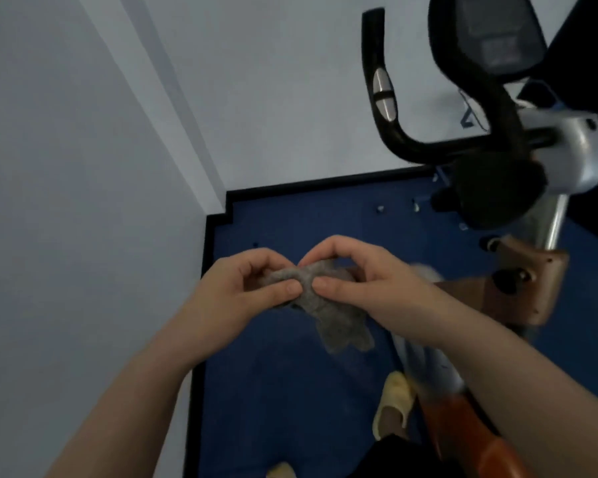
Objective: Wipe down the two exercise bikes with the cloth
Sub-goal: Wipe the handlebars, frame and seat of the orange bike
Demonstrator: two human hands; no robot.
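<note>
Head view, looking down: I hold the cloth (328, 305), a small grey fuzzy rag, bunched between both hands above the blue floor (290, 391), near its corner where the dark skirting (325, 182) meets the pale walls (83, 167). My left hand (242, 288) pinches its upper edge with thumb and curled fingers; my right hand (356, 270) does likewise just beside it, thumbs nearly touching. The rest of the cloth hangs below in a limp, crumpled flap.

To the right stands one exercise bike (518, 188), well apart from the cloth. Its handlebar (380, 98) is a curved black tube, seemingly padded, with a polished metal grip plate; the console (497, 39) above it is blurred. A smooth silver housing and post sit beneath, then brown and orange frame panels lower down. Only this bike is in view; no wiping contact is yet made.

Risks, in my judgement: a wadded cloth offers little flat face, so it could skip over the curved tube and miss its underside; the loose flap could snag on knobs or bolts of the frame; a two-point pinch on soft pile may slip and drop the cloth. My yellow slipper (394, 401) stands close to the frame base, a trip point when stepping in.
</note>
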